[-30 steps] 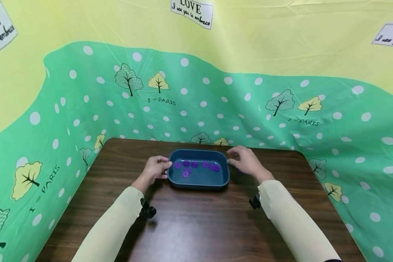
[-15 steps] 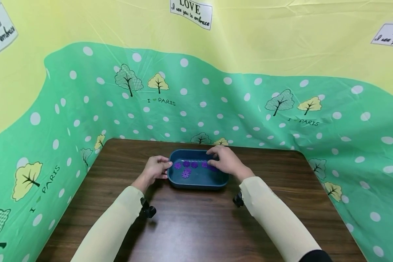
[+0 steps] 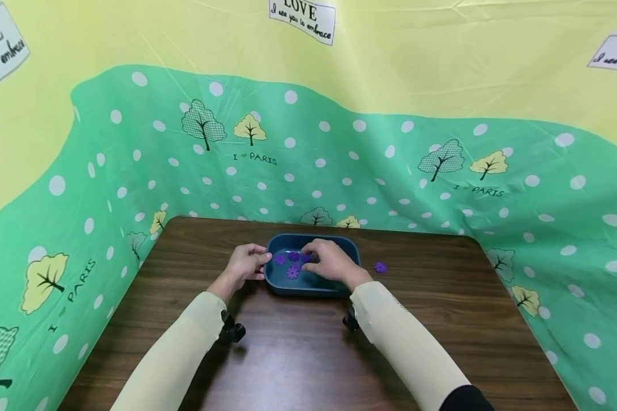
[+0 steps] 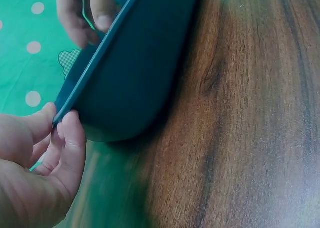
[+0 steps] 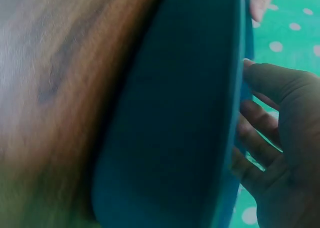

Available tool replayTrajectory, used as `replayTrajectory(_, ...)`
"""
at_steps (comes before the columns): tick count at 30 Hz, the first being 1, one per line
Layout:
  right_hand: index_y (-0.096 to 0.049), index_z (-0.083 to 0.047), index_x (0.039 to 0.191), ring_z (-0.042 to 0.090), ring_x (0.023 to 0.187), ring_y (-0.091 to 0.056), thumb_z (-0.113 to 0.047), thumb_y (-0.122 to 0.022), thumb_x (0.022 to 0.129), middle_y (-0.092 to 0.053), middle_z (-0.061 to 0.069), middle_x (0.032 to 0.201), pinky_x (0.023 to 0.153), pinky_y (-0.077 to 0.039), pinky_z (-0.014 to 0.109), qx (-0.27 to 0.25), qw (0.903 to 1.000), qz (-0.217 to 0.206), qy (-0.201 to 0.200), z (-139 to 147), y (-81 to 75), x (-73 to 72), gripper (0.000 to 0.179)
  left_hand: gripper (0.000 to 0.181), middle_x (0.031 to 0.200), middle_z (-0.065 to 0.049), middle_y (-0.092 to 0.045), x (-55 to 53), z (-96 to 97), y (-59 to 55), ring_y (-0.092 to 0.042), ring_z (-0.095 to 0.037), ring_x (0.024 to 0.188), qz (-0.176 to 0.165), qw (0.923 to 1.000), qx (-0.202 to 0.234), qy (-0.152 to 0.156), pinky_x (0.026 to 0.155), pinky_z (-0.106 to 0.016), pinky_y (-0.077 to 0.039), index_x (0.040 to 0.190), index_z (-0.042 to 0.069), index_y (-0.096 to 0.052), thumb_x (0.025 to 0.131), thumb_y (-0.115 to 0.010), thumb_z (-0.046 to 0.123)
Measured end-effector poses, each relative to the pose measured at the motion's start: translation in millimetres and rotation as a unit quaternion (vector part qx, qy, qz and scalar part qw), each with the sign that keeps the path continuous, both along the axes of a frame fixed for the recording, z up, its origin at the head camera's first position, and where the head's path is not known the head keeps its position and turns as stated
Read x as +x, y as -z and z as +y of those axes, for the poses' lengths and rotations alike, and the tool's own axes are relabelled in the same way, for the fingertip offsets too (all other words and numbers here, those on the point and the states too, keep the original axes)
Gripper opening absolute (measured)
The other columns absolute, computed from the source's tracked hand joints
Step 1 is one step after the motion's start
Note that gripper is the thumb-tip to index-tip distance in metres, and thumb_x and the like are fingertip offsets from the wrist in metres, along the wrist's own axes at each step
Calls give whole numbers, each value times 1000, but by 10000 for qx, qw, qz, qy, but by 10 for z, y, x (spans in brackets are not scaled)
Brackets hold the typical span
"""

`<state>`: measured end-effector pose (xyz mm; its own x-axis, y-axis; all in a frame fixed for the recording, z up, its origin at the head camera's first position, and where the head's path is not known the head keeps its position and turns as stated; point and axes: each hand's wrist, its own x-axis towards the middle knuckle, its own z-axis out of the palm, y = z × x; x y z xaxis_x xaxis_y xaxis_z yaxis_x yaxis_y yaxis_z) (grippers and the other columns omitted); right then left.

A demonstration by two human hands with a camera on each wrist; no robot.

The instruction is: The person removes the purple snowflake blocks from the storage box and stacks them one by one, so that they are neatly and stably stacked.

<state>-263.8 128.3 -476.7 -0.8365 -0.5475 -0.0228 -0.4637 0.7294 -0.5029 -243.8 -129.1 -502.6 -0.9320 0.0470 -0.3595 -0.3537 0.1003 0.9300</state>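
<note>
A dark blue plastic tray [image 3: 313,289] with rounded corners sits on the table. My left hand [image 3: 243,265] grips its left rim, thumb over the edge and fingers below, as the left wrist view also shows. Several small purple flower-shaped pieces [image 3: 292,272] lie inside, mostly on the left. Over the tray's middle, my right hand [image 3: 331,264] reaches in from the right. Its thumb and fingertips stand apart, close round one purple flower piece [image 3: 307,258]. In the right wrist view, the tray wall [image 5: 170,107] hides the fingertips. The hand covers the tray's right part.
One more purple flower piece [image 3: 380,267] lies on the table, just right of the tray. The dark wooden table [image 3: 308,354] has a patterned green and yellow cloth [image 3: 308,142] hanging behind it and along the sides.
My right hand has moved left, from beside the tray's right end to over its middle, uncovering the flower piece on the table. My left hand has kept its hold on the rim.
</note>
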Motion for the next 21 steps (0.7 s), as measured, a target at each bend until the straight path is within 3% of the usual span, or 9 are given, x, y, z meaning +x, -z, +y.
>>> replayTrajectory(9,-72,-13,126,14,99,-66,-26,-79,93,-70,2,115,91,-59,36,345,9993,-154,-82,-216,149,11,37,31,104,-20,-63,0,3,13,-61,-21,76,9,10000,-5,-31,60,-28,-62,128,3,-62,101,-68,17)
replayTrajectory(21,-74,-14,122,13,99,-68,-30,-83,89,-73,0,116,93,-59,36,542,9982,-153,-200,-302,277,-5,38,35,105,-21,-63,-11,0,-1,-62,-23,77,-19,10000,21,-3,59,-28,-61,131,2,-60,101,-67,18)
